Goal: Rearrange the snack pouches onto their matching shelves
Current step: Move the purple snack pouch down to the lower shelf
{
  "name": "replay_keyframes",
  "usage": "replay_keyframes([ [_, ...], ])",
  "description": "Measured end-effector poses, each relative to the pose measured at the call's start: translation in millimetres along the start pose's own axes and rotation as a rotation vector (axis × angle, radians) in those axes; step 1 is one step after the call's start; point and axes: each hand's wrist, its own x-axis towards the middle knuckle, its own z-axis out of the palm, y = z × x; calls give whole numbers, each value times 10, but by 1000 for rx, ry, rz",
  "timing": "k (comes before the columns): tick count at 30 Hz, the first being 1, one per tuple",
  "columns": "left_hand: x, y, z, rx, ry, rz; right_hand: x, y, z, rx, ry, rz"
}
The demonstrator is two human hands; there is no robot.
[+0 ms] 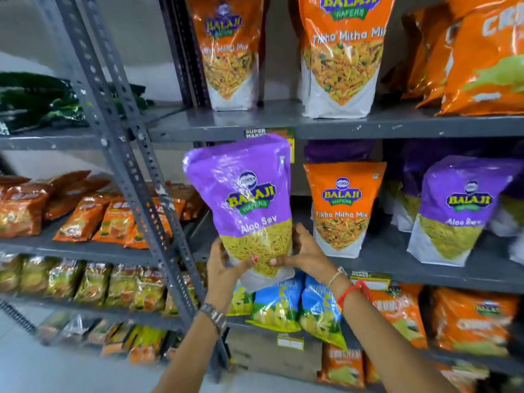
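Observation:
A purple Aloo Sev pouch (246, 205) is held upright in front of the middle shelf (442, 275). My left hand (224, 265) grips its lower left edge and my right hand (304, 251) grips its lower right edge. On the middle shelf stands an orange Tikha Mitha Mix pouch (341, 208), with another purple Aloo Sev pouch (456, 211) to its right and more purple pouches behind. The upper shelf (397, 127) carries two orange Tikha Mitha Mix pouches (343, 55), the second pouch (229, 49) at its left end.
Orange chip bags (482, 58) lean at the upper right. Blue and yellow packs (286, 307) and orange packs (470, 319) fill the shelves below. A slotted grey upright (133, 177) stands left of the pouch; the adjoining rack holds small orange (85, 219), yellow and green packets.

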Motion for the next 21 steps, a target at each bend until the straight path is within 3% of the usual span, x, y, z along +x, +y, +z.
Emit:
replay_keyframes([
  [7,-18,-547,193,45,13,-120,71,678,-72,8,-2,97],
  [21,827,-961,519,156,149,-217,904,825,-255,83,-21,93],
])
